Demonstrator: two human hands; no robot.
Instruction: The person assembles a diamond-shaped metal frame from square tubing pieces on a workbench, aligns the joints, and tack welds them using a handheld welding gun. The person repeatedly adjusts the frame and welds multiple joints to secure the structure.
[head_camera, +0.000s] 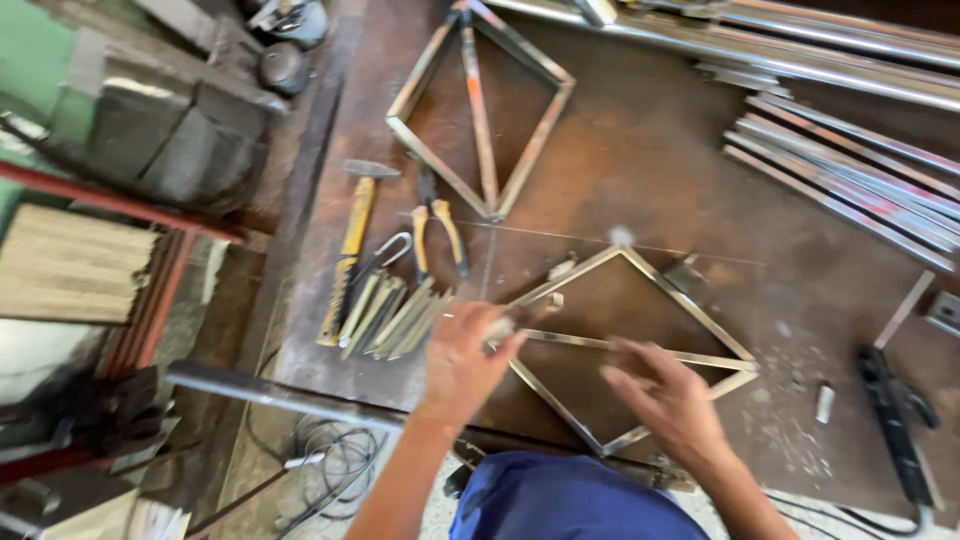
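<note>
Rusty tabletop (640, 170): diamond frame (630, 350) is pinned lengthwise under both hands, left hand (462, 362) grip closed on its crossbar (640, 350), right hand (668, 398) spread open.

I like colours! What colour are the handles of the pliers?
Yellow, on the pliers; the head view shows them best.

No packages, labels, signs or screens show anywhere in this workshop view.
</note>
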